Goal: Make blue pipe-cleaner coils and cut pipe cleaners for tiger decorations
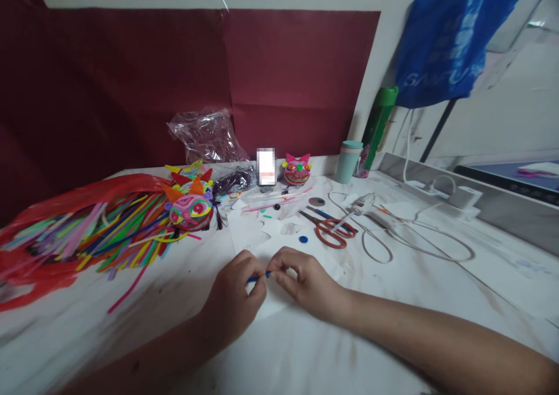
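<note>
My left hand (233, 296) is closed in a pinch on a short, thin blue strip (254, 279), low over the middle of the table. Opposite it, the fingertips of my right hand (310, 281) pinch the strip's other end. The fingers hide part of the strip, and its material is not clear. Beneath and beyond both hands lies a white paper sheet (244, 237) with cut-out holes. A small round blue disc (303, 239) rests on it. Just past my right hand are orange-handled scissors (334, 233).
Colourful strips (109, 232) lie on red plastic at left, beside decorated animal-face balls (191, 208). Another pink-eared ball (297, 170) stands at the back. A glue gun (360, 205) and looped white cable (428, 237) lie right of the scissors. Behind them stands a green cup (348, 163).
</note>
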`<state>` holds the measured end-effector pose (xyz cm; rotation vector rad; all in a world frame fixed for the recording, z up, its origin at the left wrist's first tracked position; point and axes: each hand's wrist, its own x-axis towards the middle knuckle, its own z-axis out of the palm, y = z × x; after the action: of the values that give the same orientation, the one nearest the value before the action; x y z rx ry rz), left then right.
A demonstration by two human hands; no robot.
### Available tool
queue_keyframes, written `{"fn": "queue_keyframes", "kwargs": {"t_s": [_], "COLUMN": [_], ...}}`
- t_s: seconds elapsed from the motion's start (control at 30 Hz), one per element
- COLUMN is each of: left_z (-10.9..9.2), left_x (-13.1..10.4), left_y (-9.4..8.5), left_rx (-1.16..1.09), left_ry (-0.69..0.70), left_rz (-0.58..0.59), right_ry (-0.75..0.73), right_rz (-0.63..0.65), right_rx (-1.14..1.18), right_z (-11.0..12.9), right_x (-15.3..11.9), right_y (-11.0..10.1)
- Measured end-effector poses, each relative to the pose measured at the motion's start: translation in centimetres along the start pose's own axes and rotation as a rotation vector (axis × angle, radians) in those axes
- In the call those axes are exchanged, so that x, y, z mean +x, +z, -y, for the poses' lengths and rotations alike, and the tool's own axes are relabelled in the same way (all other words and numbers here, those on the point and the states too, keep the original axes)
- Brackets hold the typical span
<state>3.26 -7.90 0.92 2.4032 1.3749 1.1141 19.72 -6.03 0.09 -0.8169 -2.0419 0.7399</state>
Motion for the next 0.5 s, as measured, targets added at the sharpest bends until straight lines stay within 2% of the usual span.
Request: {"fn": "queue_keyframes", "kwargs": {"t_s": [0.13, 0.23, 0.37, 0.5], "left_z": [-0.4, -0.5, -0.4, 0.0], "left_x": [0.5, 0.4, 0.2, 0.3], "left_y": [-0.3, -0.1, 0.0, -0.3], "left_rx": [-0.172, -0.220, -0.176, -0.126], "left_ry": [-0.185, -0.213, -0.184, -0.185], "left_rz": [-0.065, -0.066, -0.034, 0.074], "right_ry": [0.157, 0.169, 0.105, -0.017], "right_rz": [-0.071, -0.113, -0.100, -0.049], "right_rx": [0.256, 0.301, 0.192, -0.006], "right_z": [-0.2, -0.4, 0.0, 0.3], "right_x": [0.2, 0.2, 0.1, 0.2], "right_y": [0.4, 0.6, 0.3, -0.5]}}
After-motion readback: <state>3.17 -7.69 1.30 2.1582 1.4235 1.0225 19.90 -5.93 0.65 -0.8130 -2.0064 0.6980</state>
